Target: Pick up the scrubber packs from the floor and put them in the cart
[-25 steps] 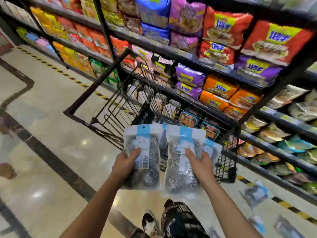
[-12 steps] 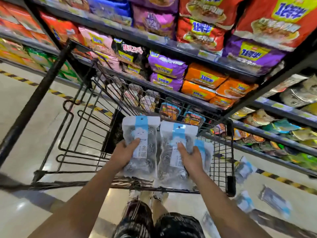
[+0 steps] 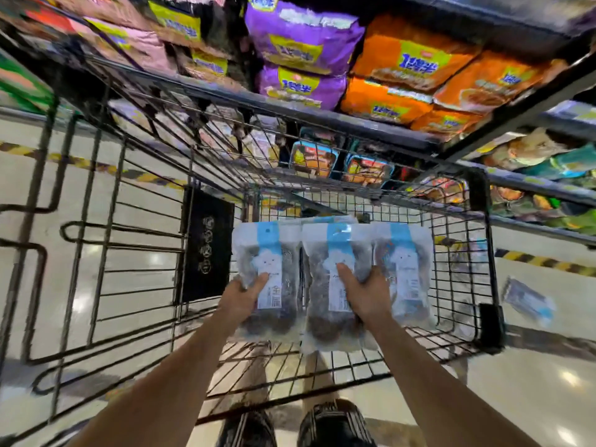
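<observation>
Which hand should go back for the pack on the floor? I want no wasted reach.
Probably the right hand: the floor pack lies right of the cart, on its side. The left hand would have to cross. Both first must drop their packs.

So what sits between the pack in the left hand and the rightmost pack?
A third scrubber pack, held by the right hand, seen in the head view.

Bare forearms, no sleeves; dark shorts [image 3: 335, 424] patterned in pale plaid lines; no rings, watch or gloves on either hand.
</observation>
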A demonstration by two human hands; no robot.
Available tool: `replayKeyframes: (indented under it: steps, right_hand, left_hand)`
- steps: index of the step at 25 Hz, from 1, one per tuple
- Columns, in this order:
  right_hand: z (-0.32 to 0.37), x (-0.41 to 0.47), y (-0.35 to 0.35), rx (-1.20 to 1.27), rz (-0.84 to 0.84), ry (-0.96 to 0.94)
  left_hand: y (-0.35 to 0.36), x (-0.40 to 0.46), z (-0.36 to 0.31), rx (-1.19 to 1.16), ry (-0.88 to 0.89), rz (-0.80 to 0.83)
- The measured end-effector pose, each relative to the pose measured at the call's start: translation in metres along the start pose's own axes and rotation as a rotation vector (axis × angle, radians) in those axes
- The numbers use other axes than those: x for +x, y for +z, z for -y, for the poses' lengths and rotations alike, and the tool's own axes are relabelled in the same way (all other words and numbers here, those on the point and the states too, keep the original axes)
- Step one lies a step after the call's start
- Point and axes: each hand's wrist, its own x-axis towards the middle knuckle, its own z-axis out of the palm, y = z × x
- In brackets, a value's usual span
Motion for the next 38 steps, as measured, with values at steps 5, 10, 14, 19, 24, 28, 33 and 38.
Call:
replayKeyframes:
  steps: [5, 10, 14, 19, 24, 28, 33, 38]
  right_hand:
    - [0.002, -0.008, 0.000, -0.146, -0.098, -0.049]
    - [0.013, -0.029, -0.025, -0.302, -0.089, -0.172]
    - [0.024, -0.060, -0.050, -0.489, -0.026, -0.336]
    - [0.033, -0.116, -0.084, -0.496, -0.196, -0.439]
    - [0.012, -0.171, -0.129, -0.443, -0.366, -0.407]
    - [-0.033, -0.209, -0.160, -0.353, -0.511, -0.313]
    - [-0.135, -0.262, -0.187, -0.261, -0.693, -0.087]
    - [-0.257, -0.334, -0.197, -0.157, -0.787, 0.127]
  left_hand:
    - [0.007, -0.005, -0.001, 0.108, -0.055, -0.040]
    - [-0.006, -0.047, -0.038, 0.315, 0.014, -0.104]
    - [-0.018, -0.079, -0.061, 0.568, 0.217, -0.101]
    - [-0.024, -0.134, -0.110, 0.929, 0.526, -0.159]
    - [-0.005, -0.193, -0.138, 1.220, 0.847, -0.179]
    - [0.040, -0.233, -0.149, 1.384, 1.103, -0.163]
    - [0.128, -0.299, -0.129, 1.486, 1.322, -0.012]
    - [0.220, -0.364, -0.064, 1.574, 1.488, 0.176]
